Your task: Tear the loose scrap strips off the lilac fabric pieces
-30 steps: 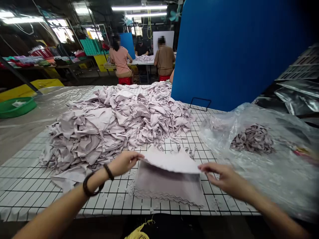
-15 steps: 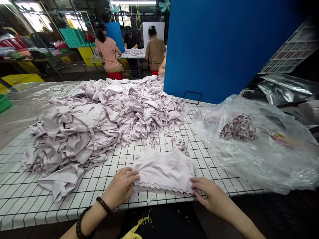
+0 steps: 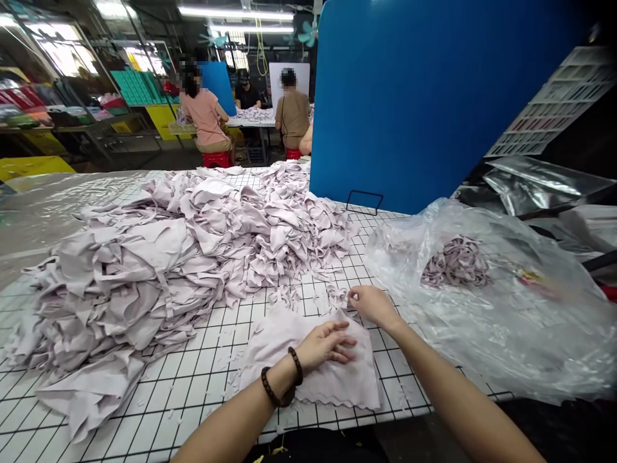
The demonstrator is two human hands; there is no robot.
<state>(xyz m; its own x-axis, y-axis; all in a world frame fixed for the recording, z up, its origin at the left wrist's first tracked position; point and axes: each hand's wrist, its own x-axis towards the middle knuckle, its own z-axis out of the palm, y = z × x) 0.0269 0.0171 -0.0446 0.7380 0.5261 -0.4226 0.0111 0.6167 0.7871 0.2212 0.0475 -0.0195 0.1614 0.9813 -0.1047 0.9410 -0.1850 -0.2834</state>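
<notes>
A folded pale lilac fabric piece (image 3: 270, 347) with a wavy cut edge lies flat on the gridded table (image 3: 202, 386) in front of me. My left hand (image 3: 325, 346), with dark bead bracelets at the wrist, rests on the middle of it with fingers loosely spread. My right hand (image 3: 371, 304) is at the piece's far right corner, fingers pinched on a thin fabric strip (image 3: 340, 297) there. A big heap of the same lilac fabric pieces (image 3: 193, 244) fills the table to the left and behind.
A clear plastic bag (image 3: 482, 302) holding a bundle of lilac strips (image 3: 456, 262) lies at the right. A blue upright board (image 3: 434, 96) stands behind it. Several people sit at another table in the back. Small fabric scraps dot the grid.
The piece was folded over and laid flat. My left hand moved from its left edge onto its middle; my right hand went from the near right corner to the far right corner.
</notes>
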